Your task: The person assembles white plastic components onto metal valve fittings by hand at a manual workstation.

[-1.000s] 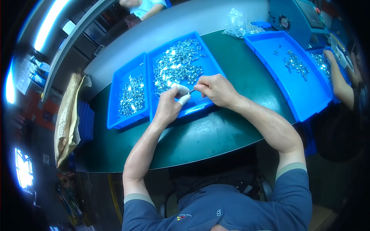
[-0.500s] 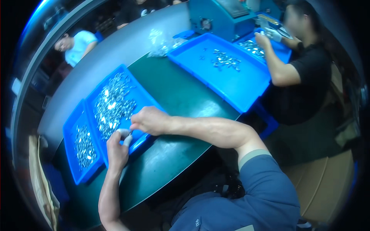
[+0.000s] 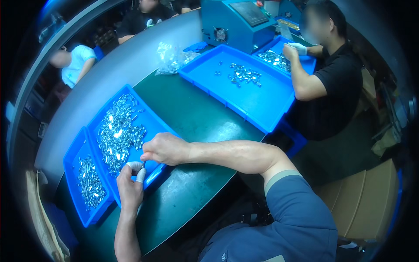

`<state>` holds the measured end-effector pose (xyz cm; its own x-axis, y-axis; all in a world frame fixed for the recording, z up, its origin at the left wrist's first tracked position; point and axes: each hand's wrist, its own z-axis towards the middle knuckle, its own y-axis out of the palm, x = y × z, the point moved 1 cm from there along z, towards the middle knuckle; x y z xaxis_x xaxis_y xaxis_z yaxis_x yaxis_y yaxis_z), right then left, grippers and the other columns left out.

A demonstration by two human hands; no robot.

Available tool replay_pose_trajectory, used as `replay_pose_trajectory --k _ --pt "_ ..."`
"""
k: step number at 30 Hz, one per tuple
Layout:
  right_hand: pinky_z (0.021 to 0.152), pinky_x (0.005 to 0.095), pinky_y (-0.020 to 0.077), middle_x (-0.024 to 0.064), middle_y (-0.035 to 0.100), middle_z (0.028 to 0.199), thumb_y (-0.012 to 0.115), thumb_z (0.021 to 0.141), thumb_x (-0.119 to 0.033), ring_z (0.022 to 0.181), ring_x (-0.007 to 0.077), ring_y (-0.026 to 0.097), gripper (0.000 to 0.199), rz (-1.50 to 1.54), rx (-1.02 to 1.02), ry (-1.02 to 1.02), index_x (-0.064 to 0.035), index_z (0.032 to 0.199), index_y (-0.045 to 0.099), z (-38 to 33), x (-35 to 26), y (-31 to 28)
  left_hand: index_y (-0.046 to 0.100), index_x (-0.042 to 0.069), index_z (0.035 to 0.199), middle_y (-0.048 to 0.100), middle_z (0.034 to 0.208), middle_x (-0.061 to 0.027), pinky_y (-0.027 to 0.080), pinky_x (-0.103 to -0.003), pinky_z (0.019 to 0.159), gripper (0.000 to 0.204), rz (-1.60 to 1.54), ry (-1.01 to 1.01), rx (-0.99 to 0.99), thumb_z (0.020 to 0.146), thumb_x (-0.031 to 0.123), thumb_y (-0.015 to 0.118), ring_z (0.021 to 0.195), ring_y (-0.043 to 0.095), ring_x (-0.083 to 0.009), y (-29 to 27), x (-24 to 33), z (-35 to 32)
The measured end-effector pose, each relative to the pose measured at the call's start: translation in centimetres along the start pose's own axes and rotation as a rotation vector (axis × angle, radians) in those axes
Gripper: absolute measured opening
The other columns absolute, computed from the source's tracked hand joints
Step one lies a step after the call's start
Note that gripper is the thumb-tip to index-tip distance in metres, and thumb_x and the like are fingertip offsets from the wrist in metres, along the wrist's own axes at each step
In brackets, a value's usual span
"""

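My left hand (image 3: 130, 187), with white covers on its thumb and forefinger, pinches a small shiny metal part (image 3: 142, 165) above the near edge of a large blue tray (image 3: 159, 124). From the right, my right hand (image 3: 165, 149) reaches in closed, thumb and fingertips pressed together at the upper end of that part. What my right fingertips grip is too small to make out. A heap of small silvery metal pieces (image 3: 115, 131) fills much of the large tray, just beyond my hands. Left of it, a narrower blue tray (image 3: 73, 162) holds more such pieces (image 3: 91, 181).
Both trays lie on a green tabletop (image 3: 187, 111). Farther right, another blue tray (image 3: 257, 107) holds scattered metal pieces, beside a co-worker (image 3: 334, 83) in black. A clear plastic bag (image 3: 172, 61) and a teal machine (image 3: 233, 24) stand at the back. People sit beyond a pale partition (image 3: 118, 56).
The whole view has shifted, with the trays and table now a little farther left. My hands stay together at the same small part, with hardly any change in grip.
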<state>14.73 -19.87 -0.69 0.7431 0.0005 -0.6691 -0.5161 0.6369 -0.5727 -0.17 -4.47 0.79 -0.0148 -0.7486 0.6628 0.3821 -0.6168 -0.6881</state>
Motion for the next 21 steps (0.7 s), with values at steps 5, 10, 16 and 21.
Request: replay_pose_trajectory --k 5,10,16,21 --pt "0.063 0.0388 0.0528 0.0121 0.069 0.071 0.064 0.101 -0.036 0.065 0.0241 0.068 0.036 0.096 0.095 0.216 -0.0051 0.085 0.070 0.2 0.6 -2.0 0.066 0.001 0.096 0.069 0.092 -0.0147 0.054 -0.038 0.079 0.016 0.125 0.151 0.136 0.085 0.004 0.078 0.085 0.069 -0.0298 -0.5 -1.4 1.3" --pt "0.057 0.0319 0.0467 0.0048 0.064 0.063 0.063 0.103 -0.029 0.059 0.0128 0.059 0.035 0.190 0.052 0.211 -0.0022 0.080 0.068 0.2 -0.3 -2.8 0.071 0.003 0.103 0.072 0.101 -0.0136 0.054 -0.041 0.089 0.022 0.643 0.195 0.530 0.083 0.006 0.080 0.098 0.069 -0.0316 -7.8 -2.3 3.0" --pt "0.056 0.0318 0.0455 0.0045 0.064 0.063 0.064 0.103 -0.026 0.058 0.0118 0.058 0.034 0.205 0.069 0.179 -0.0012 0.080 0.067 0.2 -0.1 -2.2 0.076 0.008 0.091 0.071 0.093 -0.0127 0.053 -0.045 0.086 0.018 0.808 0.099 0.029 0.081 0.022 0.081 0.096 0.067 -0.0333 -5.1 -3.6 2.2" --pt "0.056 0.0320 0.0460 0.0048 0.064 0.063 0.064 0.103 -0.027 0.058 0.0122 0.058 0.035 0.212 0.068 0.186 -0.0012 0.080 0.067 0.3 -0.6 -1.9 0.073 0.007 0.084 0.070 0.088 -0.0142 0.053 -0.047 0.081 0.017 0.894 0.041 0.024 0.078 0.020 0.081 0.091 0.066 -0.0340 -3.4 -5.3 2.5"
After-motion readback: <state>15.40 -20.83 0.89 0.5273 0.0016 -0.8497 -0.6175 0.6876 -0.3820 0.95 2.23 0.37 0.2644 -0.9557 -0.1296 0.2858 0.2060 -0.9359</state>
